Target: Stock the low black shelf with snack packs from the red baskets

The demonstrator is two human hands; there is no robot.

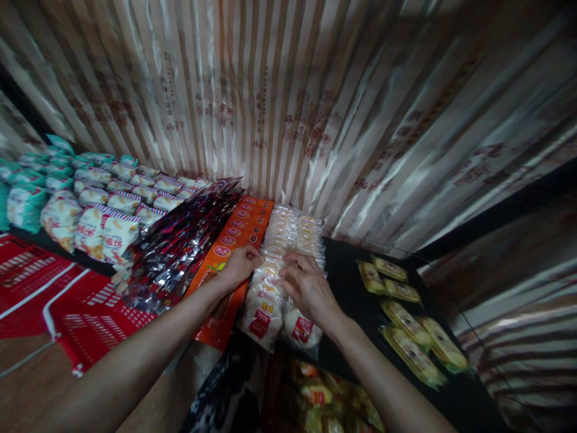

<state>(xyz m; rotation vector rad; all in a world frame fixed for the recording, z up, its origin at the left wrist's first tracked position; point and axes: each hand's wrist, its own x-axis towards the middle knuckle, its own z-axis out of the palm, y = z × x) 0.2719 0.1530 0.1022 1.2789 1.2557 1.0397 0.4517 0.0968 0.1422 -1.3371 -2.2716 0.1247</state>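
Note:
Two rows of clear-wrapped round white cakes or buns with red labels lie before me. My left hand [242, 266] is over the left row of wrapped buns [262, 310], beside the orange packaging. Its fingers are curled together, and I cannot make out whether plastic is between them. My right hand [309, 285] reaches over the right row of wrapped buns [303, 329], its fingers bent but apart, with the tips close to the wrappers between the rows. Left of the buns lies a long orange package [220, 313] with oval logos.
Dark shiny packets [180, 246] overlap left of the orange package. White bread bags [121, 231] and green bags [27, 204] stand farther left. Red baskets [97, 316] are below. Yellow packaged cakes [412, 355] lie on the black shelf [345, 276]. A striped curtain [279, 90] hangs behind.

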